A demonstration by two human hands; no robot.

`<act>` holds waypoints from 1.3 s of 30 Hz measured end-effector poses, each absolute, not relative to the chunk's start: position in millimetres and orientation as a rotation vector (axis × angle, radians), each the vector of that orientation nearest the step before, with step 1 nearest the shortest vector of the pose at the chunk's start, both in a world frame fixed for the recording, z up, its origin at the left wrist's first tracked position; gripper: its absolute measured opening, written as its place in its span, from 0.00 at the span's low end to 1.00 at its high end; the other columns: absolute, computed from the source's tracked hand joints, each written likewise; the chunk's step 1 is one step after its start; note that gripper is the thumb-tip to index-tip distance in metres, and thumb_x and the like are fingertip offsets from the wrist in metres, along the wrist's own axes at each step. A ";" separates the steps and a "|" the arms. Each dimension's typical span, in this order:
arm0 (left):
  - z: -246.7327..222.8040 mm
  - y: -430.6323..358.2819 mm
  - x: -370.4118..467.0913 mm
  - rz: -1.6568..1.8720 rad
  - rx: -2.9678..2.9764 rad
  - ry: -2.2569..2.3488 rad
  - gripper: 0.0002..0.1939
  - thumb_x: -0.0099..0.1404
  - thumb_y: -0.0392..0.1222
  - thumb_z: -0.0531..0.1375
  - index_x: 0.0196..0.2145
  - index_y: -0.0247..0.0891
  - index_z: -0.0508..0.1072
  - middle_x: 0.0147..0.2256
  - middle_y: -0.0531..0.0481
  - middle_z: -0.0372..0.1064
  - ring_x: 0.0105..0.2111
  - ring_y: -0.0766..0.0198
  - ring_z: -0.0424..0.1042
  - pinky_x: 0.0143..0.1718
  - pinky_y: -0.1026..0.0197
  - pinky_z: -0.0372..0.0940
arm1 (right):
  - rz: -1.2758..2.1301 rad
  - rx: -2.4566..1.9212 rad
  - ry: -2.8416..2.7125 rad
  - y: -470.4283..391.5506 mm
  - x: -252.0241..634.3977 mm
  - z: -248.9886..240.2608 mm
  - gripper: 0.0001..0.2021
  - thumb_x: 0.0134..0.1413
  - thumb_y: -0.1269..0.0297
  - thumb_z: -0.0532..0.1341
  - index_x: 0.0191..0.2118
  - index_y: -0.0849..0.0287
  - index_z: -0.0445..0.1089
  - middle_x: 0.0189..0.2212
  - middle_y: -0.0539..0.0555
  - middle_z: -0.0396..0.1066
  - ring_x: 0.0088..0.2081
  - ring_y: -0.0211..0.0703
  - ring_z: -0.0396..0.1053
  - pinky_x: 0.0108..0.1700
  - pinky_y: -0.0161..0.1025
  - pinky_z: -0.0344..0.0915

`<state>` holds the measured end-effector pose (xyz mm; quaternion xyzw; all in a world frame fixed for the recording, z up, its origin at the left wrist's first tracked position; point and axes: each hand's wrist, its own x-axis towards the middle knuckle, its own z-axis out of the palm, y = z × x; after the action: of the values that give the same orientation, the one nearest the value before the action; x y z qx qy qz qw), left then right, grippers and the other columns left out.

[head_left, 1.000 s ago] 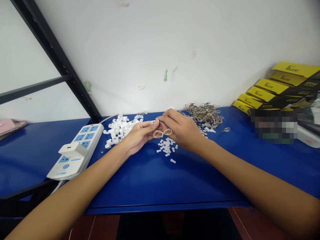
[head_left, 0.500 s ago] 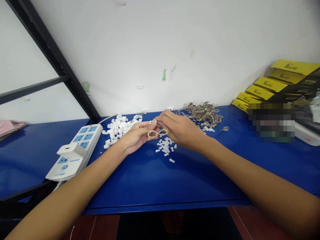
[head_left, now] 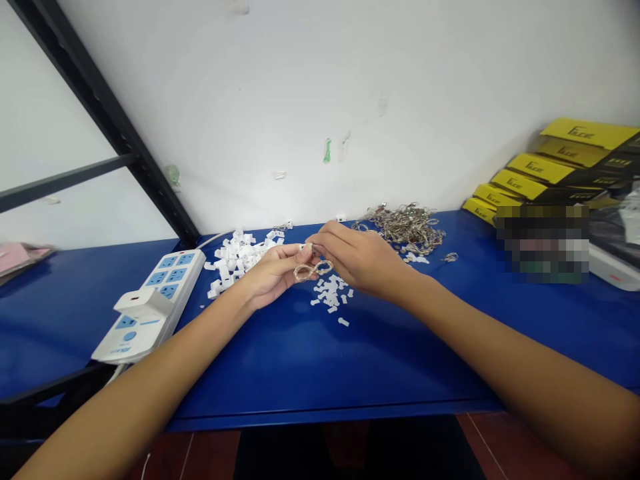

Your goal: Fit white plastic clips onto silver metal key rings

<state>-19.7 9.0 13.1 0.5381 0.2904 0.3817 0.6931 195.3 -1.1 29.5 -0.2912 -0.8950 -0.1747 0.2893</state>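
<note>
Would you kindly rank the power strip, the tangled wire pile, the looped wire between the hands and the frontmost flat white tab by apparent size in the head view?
Largest to smallest:
1. power strip
2. tangled wire pile
3. looped wire
4. frontmost flat white tab
The strip also sits nearer the camera.

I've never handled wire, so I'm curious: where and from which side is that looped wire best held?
Probably pinched at the narrow middle of the looped wire, coming from the near side: a loop spreads to either side there, while the left hand and right hand meet at its far side.
</note>
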 end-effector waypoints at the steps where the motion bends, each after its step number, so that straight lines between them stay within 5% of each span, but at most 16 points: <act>1: 12.9 9.4 -20.1 0.858 1.204 0.652 0.16 0.60 0.53 0.73 0.34 0.37 0.82 0.33 0.49 0.73 0.30 0.68 0.70 0.41 0.61 0.69 | -0.469 -0.766 -2.396 -0.9 196.2 30.3 0.14 0.74 0.68 0.47 0.50 0.61 0.70 0.43 0.58 0.73 0.36 0.40 0.68 0.28 0.39 0.54; 15: 12.4 9.3 -19.8 0.860 1.237 0.657 0.15 0.63 0.51 0.71 0.36 0.34 0.82 0.33 0.46 0.76 0.32 0.67 0.72 0.39 0.62 0.69 | -0.618 -0.807 -2.336 -1.6 188.6 26.1 0.14 0.74 0.67 0.48 0.42 0.61 0.71 0.35 0.57 0.71 0.32 0.39 0.65 0.26 0.38 0.51; 27: 13.1 11.0 -20.6 0.875 1.119 0.635 0.14 0.63 0.47 0.72 0.37 0.31 0.83 0.33 0.46 0.74 0.31 0.68 0.71 0.40 0.62 0.69 | -0.278 -0.681 -2.346 6.4 198.1 24.8 0.11 0.73 0.69 0.51 0.51 0.62 0.69 0.41 0.57 0.71 0.36 0.40 0.69 0.33 0.36 0.60; 39: 14.5 9.9 -20.0 0.852 1.135 0.615 0.16 0.62 0.49 0.72 0.36 0.30 0.82 0.31 0.46 0.74 0.31 0.66 0.72 0.38 0.62 0.70 | -0.655 -0.710 -2.311 2.1 192.1 24.6 0.10 0.74 0.66 0.51 0.43 0.61 0.69 0.35 0.55 0.71 0.31 0.37 0.64 0.25 0.38 0.51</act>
<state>-20.0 9.9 14.5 0.5126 0.2776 0.3848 0.7156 192.1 2.1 24.6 -0.2692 -0.8762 -0.2482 0.3134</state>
